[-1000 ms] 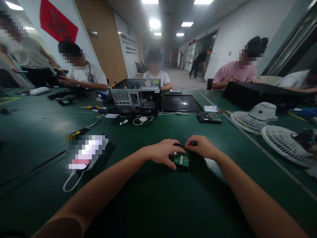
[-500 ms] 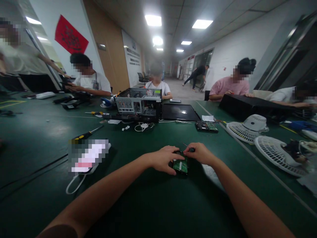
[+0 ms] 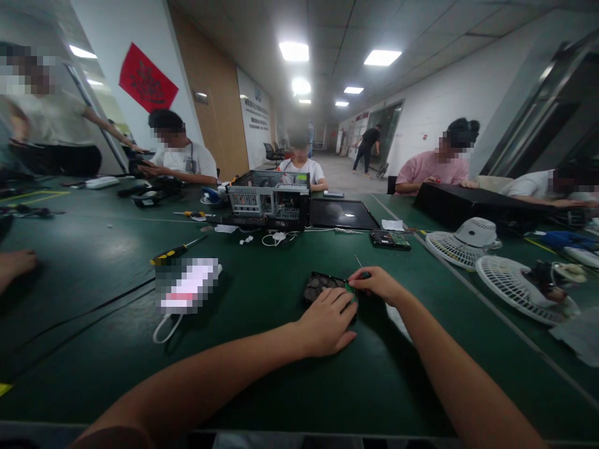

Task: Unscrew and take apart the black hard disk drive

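- head view: on the dark green tabletop [image 3: 327, 393], a flat rectangular black drive with a green circuit board [image 3: 321, 285] lies roughly midway between the far and near edges, partly covered by a hand.
- the left hand [image 3: 331, 318] is draped palm down over the drive, its fingers stretched across it and the thumb set apart toward the near edge (whether it grips the drive underneath, i cannot tell).
- the right hand [image 3: 378, 284] is pinching a slim dark-handled screwdriver with a thin metal shaft [image 3: 359, 263], fingertips just beside the board, shaft pointing toward the far edge.
- a thin white flat piece [image 3: 397, 319] sits partly hidden by the right forearm.
- toward the left edge are a yellow-and-black screwdriver [image 3: 171, 254] and, near it, a pixelated bright slab [image 3: 191, 285] with a white looped cord [image 3: 161, 333]; a co-worker's hand [image 3: 17, 265] rests farther left.
- toward the far edge stand an open grey metal computer case [image 3: 266, 202], then a glossy black rectangular panel [image 3: 344, 214] and another black-and-green drive [image 3: 390, 239].
- toward the right edge lie two round white plastic fan grilles [image 3: 444, 251].
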Available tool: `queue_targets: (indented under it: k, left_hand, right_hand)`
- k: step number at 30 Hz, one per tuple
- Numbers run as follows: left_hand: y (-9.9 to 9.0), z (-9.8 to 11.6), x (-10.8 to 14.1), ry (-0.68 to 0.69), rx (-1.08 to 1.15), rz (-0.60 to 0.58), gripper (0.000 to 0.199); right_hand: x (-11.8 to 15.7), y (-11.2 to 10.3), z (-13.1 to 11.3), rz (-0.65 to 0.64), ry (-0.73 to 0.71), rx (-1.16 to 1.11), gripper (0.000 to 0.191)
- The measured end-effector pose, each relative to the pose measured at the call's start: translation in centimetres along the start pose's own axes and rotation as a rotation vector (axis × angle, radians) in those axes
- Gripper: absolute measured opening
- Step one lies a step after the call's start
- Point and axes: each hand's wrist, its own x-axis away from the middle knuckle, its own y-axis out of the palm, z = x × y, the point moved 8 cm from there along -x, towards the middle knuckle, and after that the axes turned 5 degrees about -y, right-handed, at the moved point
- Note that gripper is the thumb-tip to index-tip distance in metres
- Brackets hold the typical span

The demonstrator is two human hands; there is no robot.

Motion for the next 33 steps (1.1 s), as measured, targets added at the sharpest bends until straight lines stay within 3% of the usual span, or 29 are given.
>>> queue_targets:
  k: [9, 21, 33]
  left_hand:
    - [0.1, 0.0, 0.8, -0.036, 0.057, 0.063, 0.051]
    - [0.0, -0.5, 0.5, -0.024, 0.082, 0.061, 0.046]
    - [0.1, -0.8, 0.3, -0.024, 0.106, 0.057, 0.047]
  right_hand:
    - [-0.1, 0.3, 0.6, -0.004, 0.038, -0.076, 0.033]
    - [0.7, -0.6, 1.2, 0.089, 0.045, -0.183, 0.029]
    - [0.5, 0.1, 1.1, 0.076, 0.026, -0.065, 0.027]
